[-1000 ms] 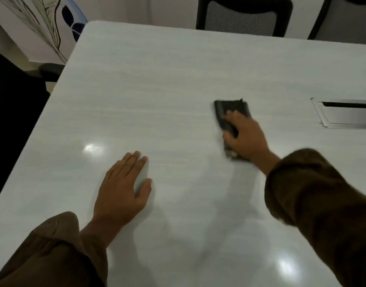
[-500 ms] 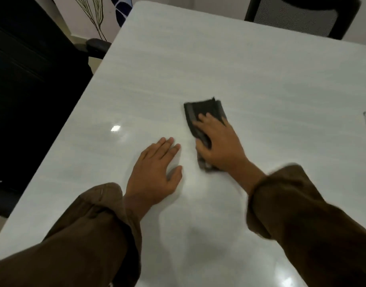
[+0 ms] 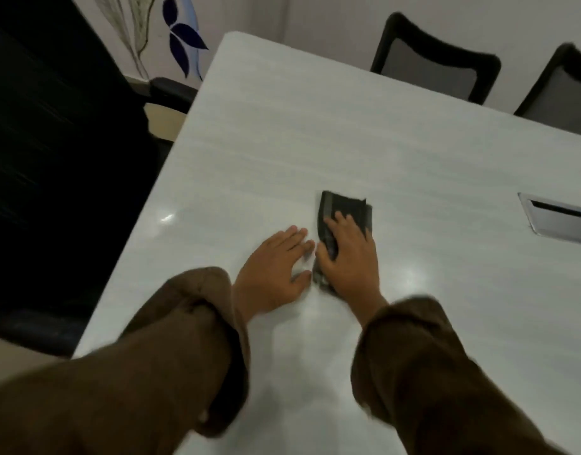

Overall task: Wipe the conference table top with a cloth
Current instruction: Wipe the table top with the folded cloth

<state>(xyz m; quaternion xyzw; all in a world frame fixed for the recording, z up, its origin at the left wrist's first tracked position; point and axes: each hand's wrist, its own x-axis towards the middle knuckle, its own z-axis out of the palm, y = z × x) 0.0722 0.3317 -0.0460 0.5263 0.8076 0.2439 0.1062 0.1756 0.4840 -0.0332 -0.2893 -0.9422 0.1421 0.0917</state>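
Note:
A dark folded cloth (image 3: 343,206) lies on the pale, glossy conference table (image 3: 315,142). My right hand (image 3: 350,257) lies flat on the cloth's near half and presses it to the top, fingers straight, thumb at the cloth's left edge. My left hand (image 3: 274,267) rests palm down on the bare table just left of the cloth, its fingertips almost touching my right thumb. Both arms wear brown sleeves.
A metal cable hatch (image 3: 558,218) is set into the table at the right. Two black chairs (image 3: 433,57) stand along the far edge. Another black chair (image 3: 52,159) fills the left, close to the table's left edge (image 3: 144,205).
My right hand has slid the cloth leftwards across the table until it sits right beside my left hand. My left hand has stayed planted. The view has shifted.

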